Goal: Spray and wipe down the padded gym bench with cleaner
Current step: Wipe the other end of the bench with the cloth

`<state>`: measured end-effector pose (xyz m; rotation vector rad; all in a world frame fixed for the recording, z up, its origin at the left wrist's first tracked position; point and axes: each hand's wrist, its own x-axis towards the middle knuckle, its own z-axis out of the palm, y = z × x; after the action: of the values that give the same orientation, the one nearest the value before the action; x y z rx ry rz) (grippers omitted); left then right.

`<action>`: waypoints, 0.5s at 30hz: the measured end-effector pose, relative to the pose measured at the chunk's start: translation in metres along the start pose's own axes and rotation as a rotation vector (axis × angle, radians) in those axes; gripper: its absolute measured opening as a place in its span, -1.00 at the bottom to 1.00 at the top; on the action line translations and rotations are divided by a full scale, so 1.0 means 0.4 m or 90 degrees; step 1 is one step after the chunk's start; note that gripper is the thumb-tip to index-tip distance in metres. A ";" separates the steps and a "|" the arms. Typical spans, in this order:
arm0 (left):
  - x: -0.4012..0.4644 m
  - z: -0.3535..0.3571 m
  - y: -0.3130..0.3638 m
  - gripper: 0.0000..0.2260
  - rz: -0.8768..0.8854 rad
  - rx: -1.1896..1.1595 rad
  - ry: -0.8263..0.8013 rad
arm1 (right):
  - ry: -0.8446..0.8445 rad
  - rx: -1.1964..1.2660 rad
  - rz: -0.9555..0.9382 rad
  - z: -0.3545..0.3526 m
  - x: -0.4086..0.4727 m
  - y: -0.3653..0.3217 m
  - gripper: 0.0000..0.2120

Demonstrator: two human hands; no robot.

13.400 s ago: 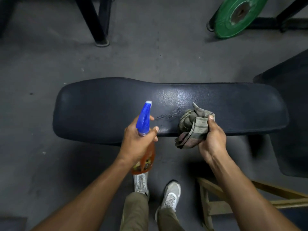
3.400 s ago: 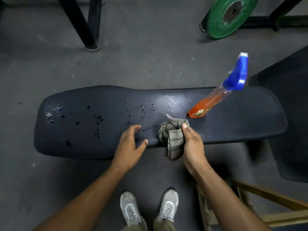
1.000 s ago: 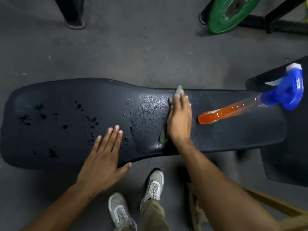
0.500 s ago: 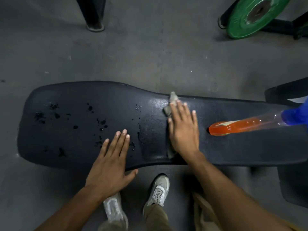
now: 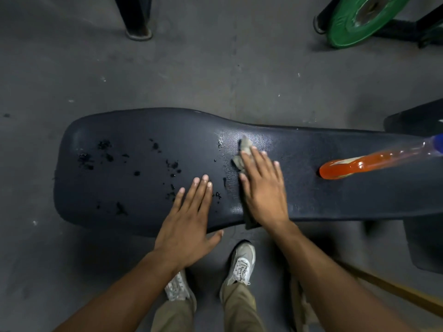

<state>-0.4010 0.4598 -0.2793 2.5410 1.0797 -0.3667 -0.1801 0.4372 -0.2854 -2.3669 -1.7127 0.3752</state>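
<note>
The black padded gym bench [image 5: 134, 197] runs left to right across the view, with dark spray droplets scattered over its left half. My right hand [image 5: 263, 188] lies flat on a grey striped cloth [image 5: 245, 147], pressing it onto the middle of the pad; most of the cloth is hidden under the palm. My left hand [image 5: 189, 224] rests flat and empty on the bench's near edge, fingers together, just left of the cloth. The spray bottle [image 5: 354, 164] with orange cleaner and a blue head stands on the right part of the bench.
A green weight plate [image 5: 357, 17] on a black rack sits at the back right. A black post foot [image 5: 137, 29] stands on the grey floor at the back left. Another black pad [image 5: 417, 121] lies at the right. A wooden frame [image 5: 393, 288] is beside my feet.
Over the last second my right hand has slid the cloth a little to the left and toward me over the pad. My left hand stays planted on the near edge.
</note>
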 end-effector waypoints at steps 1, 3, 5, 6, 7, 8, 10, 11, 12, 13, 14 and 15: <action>-0.001 -0.003 -0.006 -0.04 0.011 -0.015 0.004 | 0.011 -0.019 0.045 -0.007 -0.012 0.027 -0.47; -0.002 -0.009 -0.013 -0.05 0.023 -0.046 0.002 | 0.032 -0.027 0.141 -0.016 0.001 0.069 -0.46; -0.004 -0.013 -0.015 -0.04 0.029 -0.059 0.012 | 0.053 0.003 0.208 -0.015 0.051 0.075 -0.46; -0.004 -0.015 -0.015 -0.04 0.029 -0.060 0.016 | 0.064 0.022 0.224 -0.012 0.084 0.063 -0.47; -0.005 -0.015 -0.014 -0.04 0.026 -0.057 0.013 | 0.072 0.040 0.229 -0.007 0.117 0.042 -0.48; -0.006 -0.015 -0.012 -0.03 0.021 -0.052 0.010 | 0.075 0.057 0.217 0.001 0.147 0.014 -0.50; -0.011 -0.017 -0.006 -0.03 0.013 -0.031 0.007 | 0.063 0.080 0.140 0.019 0.186 -0.058 -0.51; -0.016 -0.016 -0.004 -0.03 0.010 -0.019 0.008 | 0.049 0.089 0.087 0.029 0.187 -0.095 -0.52; -0.024 -0.013 -0.003 -0.03 0.004 -0.012 0.009 | 0.030 0.094 0.033 0.040 0.173 -0.128 -0.52; -0.033 -0.010 -0.007 -0.04 -0.004 -0.012 0.010 | 0.011 0.096 -0.014 0.048 0.146 -0.155 -0.52; -0.043 -0.008 -0.014 -0.05 -0.011 -0.017 0.016 | -0.006 0.093 -0.049 0.053 0.108 -0.172 -0.52; -0.052 -0.008 -0.024 -0.05 -0.018 -0.021 0.024 | -0.024 0.085 -0.074 0.054 0.064 -0.177 -0.52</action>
<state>-0.4219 0.4540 -0.2707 2.5155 1.1282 -0.3073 -0.2430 0.4839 -0.2868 -2.1690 -1.7729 0.5001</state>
